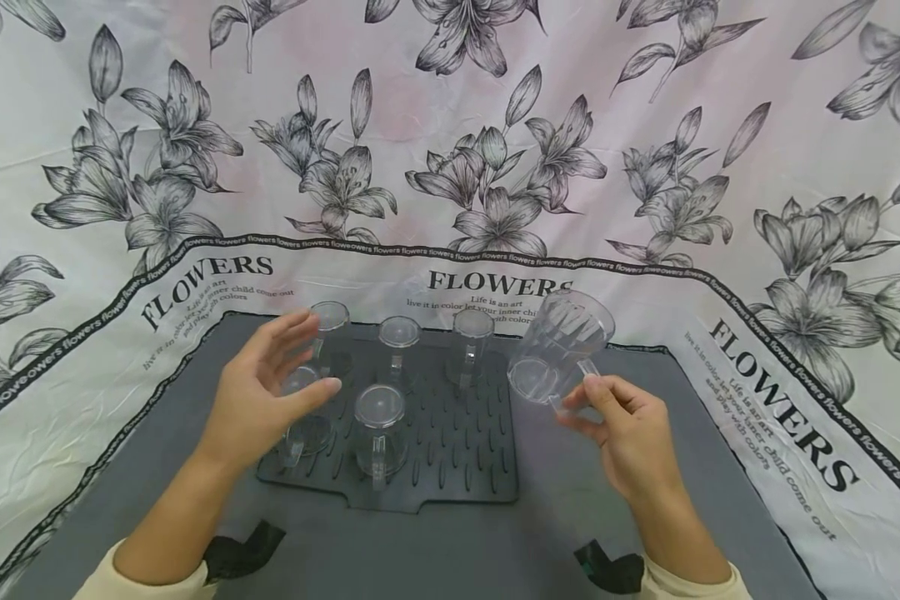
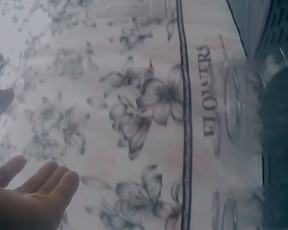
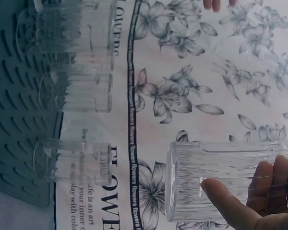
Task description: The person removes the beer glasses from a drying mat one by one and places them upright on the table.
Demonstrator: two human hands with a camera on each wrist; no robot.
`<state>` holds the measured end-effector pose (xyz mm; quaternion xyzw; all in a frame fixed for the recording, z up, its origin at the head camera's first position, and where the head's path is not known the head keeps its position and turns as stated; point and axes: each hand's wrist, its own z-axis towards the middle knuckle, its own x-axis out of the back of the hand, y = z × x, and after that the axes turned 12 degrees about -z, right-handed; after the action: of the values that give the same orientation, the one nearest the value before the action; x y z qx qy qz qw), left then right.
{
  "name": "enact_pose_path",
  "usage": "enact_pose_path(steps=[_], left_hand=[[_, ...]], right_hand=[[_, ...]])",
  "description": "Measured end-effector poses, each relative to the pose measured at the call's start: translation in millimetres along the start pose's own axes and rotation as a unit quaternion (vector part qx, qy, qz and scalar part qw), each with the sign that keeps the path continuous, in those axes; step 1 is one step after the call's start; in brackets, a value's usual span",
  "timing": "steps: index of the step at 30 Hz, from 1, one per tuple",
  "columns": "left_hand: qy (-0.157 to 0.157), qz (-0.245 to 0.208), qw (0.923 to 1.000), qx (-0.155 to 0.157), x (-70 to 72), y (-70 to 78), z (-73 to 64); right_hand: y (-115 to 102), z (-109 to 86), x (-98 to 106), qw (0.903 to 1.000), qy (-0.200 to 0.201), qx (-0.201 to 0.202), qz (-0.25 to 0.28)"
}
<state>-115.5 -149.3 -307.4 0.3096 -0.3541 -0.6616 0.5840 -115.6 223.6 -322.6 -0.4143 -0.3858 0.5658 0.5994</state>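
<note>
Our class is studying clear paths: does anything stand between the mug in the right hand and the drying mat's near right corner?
Nothing visible blocks the clear ribbed mug; the other clear mugs on the drying mat stand farther left or farther back.

Left hand (image 1: 262, 387) raised, loosely curved, right hand (image 1: 632, 423) raised, pinching

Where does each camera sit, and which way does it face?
Head: on the head, facing forward and down at the ribbed mat and mugs; left hand, right hand and sleeves show.
Left wrist: on that wrist, facing the floral cloth past the left hand's fingers, mugs at the picture's right.
Right wrist: on that wrist, facing the held mug and cloth; the right hand's fingers show.
Head and right wrist share the held mug.
</note>
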Motion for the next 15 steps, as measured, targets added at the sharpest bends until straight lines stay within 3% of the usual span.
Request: enact_pose_path(steps=[3,6,12,15], left_hand=[[0.008,0.028,0.9994,0.017,13.8,-3.2,-5.4],[-0.006,0.070,0.9963,0.050,27.1,-9.2,-10.8],[-0.066,0.144,0.9756,0.152,51.1,-29.8,-26.6],[-0.077,0.152,0.9704,0.171,59.2,-44.8,-35.5]], right_hand=[[2,3.7,3,0.9997,0.016,-0.007,-0.017],[5,8.4,5,0.9991,0.031,-0.012,-0.027],[13,18.2,9,0.9974,0.048,-0.028,-0.046],[18,21.6,12,0.9966,0.054,-0.039,-0.048]])
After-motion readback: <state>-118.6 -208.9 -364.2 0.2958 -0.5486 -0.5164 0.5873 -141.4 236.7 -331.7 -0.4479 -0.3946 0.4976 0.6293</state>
